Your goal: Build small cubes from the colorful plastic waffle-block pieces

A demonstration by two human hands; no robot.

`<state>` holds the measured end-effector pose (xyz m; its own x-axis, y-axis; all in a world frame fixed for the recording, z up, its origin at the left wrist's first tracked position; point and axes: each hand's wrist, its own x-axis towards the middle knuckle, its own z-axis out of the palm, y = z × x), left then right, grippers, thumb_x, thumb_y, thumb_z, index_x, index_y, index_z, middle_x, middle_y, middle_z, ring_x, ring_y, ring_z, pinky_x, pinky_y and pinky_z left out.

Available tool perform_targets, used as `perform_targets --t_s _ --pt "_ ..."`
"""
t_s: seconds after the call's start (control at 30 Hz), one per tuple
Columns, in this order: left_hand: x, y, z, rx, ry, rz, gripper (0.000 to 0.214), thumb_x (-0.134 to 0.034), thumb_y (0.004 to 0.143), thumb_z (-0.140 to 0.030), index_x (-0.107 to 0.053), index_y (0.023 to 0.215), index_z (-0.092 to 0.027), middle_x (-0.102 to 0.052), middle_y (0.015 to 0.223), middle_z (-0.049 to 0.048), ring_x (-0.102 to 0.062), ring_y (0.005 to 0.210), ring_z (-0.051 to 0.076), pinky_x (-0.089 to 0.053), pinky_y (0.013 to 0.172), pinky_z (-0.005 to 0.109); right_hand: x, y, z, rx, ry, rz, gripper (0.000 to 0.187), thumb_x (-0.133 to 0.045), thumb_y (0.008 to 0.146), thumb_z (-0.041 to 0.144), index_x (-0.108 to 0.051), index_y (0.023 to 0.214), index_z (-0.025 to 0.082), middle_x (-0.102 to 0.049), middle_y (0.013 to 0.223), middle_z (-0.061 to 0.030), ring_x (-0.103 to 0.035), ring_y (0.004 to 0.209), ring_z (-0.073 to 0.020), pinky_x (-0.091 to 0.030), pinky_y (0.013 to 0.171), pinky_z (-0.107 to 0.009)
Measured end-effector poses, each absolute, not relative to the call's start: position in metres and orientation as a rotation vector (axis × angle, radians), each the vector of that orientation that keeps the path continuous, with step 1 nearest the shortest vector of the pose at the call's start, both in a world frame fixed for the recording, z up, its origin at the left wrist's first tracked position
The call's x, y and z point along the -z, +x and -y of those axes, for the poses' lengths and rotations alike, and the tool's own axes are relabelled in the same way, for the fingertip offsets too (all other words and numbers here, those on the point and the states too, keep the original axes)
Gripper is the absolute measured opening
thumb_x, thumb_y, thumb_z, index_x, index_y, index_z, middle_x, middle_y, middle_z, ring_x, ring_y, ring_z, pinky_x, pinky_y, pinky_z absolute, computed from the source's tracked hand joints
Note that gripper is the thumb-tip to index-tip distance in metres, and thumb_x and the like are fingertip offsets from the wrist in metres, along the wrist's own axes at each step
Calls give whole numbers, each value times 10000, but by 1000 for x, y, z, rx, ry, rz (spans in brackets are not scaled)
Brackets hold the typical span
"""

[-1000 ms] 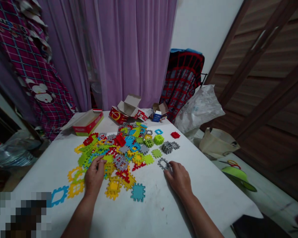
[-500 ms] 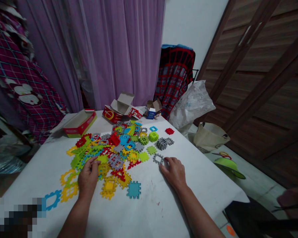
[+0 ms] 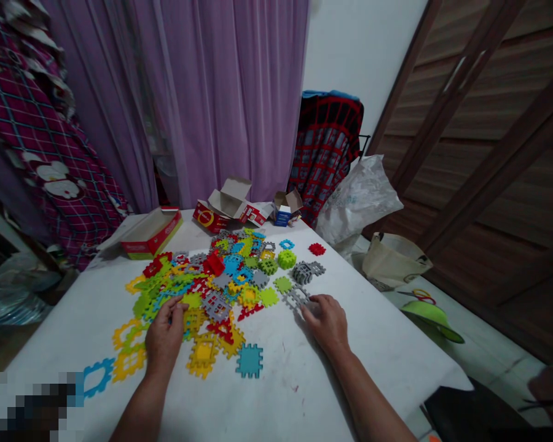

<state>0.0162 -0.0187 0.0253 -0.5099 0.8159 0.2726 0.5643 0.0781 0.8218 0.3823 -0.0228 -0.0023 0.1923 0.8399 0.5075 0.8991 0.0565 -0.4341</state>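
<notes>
Colourful plastic interlocking tiles with toothed edges lie in a wide heap (image 3: 233, 264) on the white table. My right hand (image 3: 328, 320) has its fingers closed at the near right edge of a grey open-frame tile (image 3: 297, 297), which looks slightly blurred. Over the near left part of the heap, my left hand (image 3: 166, 328) is closed, thumb against curled fingers. Its fingertips meet a lime-green square tile (image 3: 192, 300); whether they grip it or something smaller is hidden. A teal square tile (image 3: 249, 360) lies flat between the hands. Yellow tiles (image 3: 203, 353) lie right of my left hand.
Opened cardboard boxes stand at the back: a red and green one (image 3: 152, 236), a red one (image 3: 209, 218), and a small blue one (image 3: 282, 216). Grey joined tiles (image 3: 303, 272) and a red tile (image 3: 317, 249) lie at the right. A cloth bag (image 3: 391, 261) stands beyond the table's right edge.
The grey frame tile has shifted and tilted slightly at my right fingertips. My left hand stays almost in place. The whole view has moved a little.
</notes>
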Motion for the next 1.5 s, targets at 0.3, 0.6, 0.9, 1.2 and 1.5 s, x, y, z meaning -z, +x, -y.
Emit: perform_targets --t_s 0.3,0.6,0.9,1.2,1.5 --pt "-23 14 18 -1388 1410 -2132 407 -460 816 -490 -676 1056 -243 -762 871 29 -697 817 200 -511 666 276 -16 396 -37 233 -1875 1336 384 -547 818 533 -686 884 181 -672 921 -102 -562 913 -255 -376 791 -351" --pt "-20 13 17 -1354 1362 -2129 443 -460 806 -518 -672 1081 -244 -765 909 33 -698 866 211 -516 706 292 -6 400 -45 218 -1817 1386 374 -544 825 526 -683 913 190 -664 954 -98 -546 930 -241 -368 801 -341" --pt "-25 15 19 -1338 1353 -2154 427 -469 802 -504 -678 1069 -245 -765 894 32 -691 813 205 -508 663 285 -6 399 -46 192 -1800 1380 365 -545 825 519 -677 918 192 -659 958 -97 -553 942 -247 -374 818 -348" --pt "-22 14 17 -1351 1357 -2148 412 -471 802 -490 -676 1059 -241 -763 885 38 -696 837 210 -516 670 286 -6 397 -47 181 -1801 1384 356 -545 821 504 -680 927 191 -659 969 -97 -553 946 -246 -377 814 -349" --pt "-28 16 19 -1319 1357 -2159 417 -467 807 -489 -675 1067 -238 -765 904 40 -694 821 208 -513 672 293 -7 397 -47 165 -1810 1381 368 -541 822 508 -681 933 186 -668 974 -102 -560 943 -245 -382 810 -346"
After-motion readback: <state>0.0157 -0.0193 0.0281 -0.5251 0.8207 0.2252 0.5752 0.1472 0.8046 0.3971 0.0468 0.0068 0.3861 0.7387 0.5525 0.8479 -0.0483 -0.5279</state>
